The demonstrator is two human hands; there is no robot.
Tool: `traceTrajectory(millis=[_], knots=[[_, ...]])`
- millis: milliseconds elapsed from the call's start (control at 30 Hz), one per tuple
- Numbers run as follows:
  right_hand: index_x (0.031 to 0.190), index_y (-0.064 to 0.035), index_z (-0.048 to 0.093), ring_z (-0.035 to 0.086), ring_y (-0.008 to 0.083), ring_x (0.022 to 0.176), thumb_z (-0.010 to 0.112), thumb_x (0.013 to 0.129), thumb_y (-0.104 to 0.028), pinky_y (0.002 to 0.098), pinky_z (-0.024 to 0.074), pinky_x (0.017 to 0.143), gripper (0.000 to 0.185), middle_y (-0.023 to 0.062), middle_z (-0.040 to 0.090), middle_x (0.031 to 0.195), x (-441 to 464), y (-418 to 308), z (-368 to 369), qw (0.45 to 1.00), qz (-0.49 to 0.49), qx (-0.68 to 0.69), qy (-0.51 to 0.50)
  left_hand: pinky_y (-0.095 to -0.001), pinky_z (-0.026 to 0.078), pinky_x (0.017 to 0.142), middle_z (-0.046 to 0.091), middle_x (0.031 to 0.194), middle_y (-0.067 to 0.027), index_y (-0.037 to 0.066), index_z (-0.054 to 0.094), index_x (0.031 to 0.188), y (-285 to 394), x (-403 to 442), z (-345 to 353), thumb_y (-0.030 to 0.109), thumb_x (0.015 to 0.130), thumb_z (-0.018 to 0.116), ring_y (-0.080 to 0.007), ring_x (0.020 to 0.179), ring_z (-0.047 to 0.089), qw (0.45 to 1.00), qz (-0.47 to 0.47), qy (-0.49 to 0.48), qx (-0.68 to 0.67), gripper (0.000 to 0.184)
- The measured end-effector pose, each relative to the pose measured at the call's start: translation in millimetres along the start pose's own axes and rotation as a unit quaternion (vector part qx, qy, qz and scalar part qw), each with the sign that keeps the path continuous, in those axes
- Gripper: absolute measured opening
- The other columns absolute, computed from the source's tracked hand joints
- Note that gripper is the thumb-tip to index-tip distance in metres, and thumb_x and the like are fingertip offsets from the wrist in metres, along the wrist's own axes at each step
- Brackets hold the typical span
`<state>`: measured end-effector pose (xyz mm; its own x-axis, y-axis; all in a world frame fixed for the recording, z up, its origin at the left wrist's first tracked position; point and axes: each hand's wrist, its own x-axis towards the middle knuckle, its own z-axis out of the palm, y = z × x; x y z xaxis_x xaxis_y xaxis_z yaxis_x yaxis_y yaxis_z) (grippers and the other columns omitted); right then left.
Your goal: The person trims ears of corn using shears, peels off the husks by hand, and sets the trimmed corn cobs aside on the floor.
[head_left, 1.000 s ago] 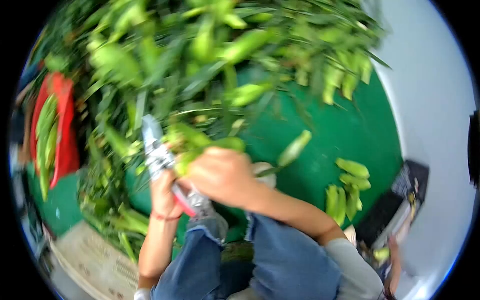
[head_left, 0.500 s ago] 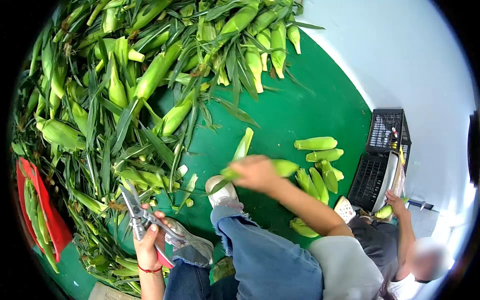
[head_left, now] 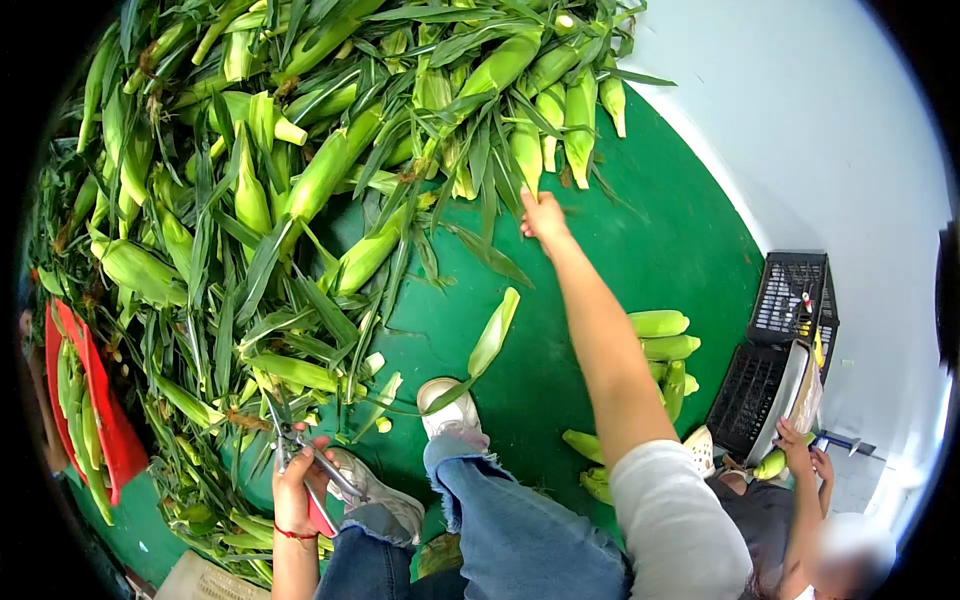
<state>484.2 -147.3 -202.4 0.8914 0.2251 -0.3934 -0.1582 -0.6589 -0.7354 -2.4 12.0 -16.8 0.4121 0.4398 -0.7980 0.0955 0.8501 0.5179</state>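
Observation:
My left hand [head_left: 296,487], with a red cord at its wrist, is closed around pruning shears [head_left: 287,447] with a red grip. Their blades stand apart and point toward the leafy pile. Stretched far forward, my right hand [head_left: 543,215] has its fingers closed at the narrow lower end of a green ear of corn [head_left: 526,150] on the pile's edge. That ear still lies among others in husks. A loose piece of husk [head_left: 493,335] lies on the green floor [head_left: 450,350] between my hands, near my shoe.
A large pile of corn [head_left: 330,170] fills the left and top. Trimmed ears [head_left: 670,347] lie right, partly behind my arm. Black crates [head_left: 790,290] stand by the wall. A person [head_left: 770,530] beside them holds an ear. A red bag [head_left: 110,430] is far left.
My right hand no longer holds the ear it had near my shoe; it has reached forward to the pile. My left hand keeps the shears in about the same place.

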Motion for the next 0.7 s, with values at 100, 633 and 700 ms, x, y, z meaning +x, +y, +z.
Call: traceTrajectory(millis=[100,633,700], knots=[[0.091,-0.0024,0.047,0.044,0.0146,0.049,0.048,0.094,-0.041,0.0304,0.0361,0.04,0.038,0.0053,0.048,0.067,6.6,36.6,39.0,0.996,-0.069,0.0,0.053,-0.0398,0.049,0.078,0.06,0.099,-0.0142,0.008,0.043,0.128,0.6,-5.0,8.1,0.011,0.086,0.057,-0.0237,0.084,0.057,1.0,0.013,-0.008,-0.009,0.044],[0.11,0.0021,0.051,0.059,0.0276,0.095,0.072,0.076,-0.029,0.0357,0.0471,0.082,0.051,0.0188,0.059,0.104,-203.8,41.0,18.8,0.966,-0.062,-0.123,-0.219,-0.0367,0.048,0.083,0.056,0.103,-0.015,0.006,0.035,0.133,-6.4,-12.2,3.3,0.012,0.083,0.061,-0.0237,0.091,0.057,0.993,-0.044,-0.098,-0.049,0.057],[0.113,0.0002,0.049,0.059,0.023,0.095,0.074,0.073,-0.019,0.0345,0.0469,0.084,0.05,0.0136,0.06,0.104,-195.8,9.2,35.3,0.974,-0.019,0.037,-0.221,-0.0432,0.044,0.091,0.057,0.107,-0.016,0.008,0.029,0.139,-10.9,-11.8,-6.1,0.019,0.08,0.066,-0.0289,0.1,0.057,0.986,-0.062,-0.148,-0.044,0.07]])
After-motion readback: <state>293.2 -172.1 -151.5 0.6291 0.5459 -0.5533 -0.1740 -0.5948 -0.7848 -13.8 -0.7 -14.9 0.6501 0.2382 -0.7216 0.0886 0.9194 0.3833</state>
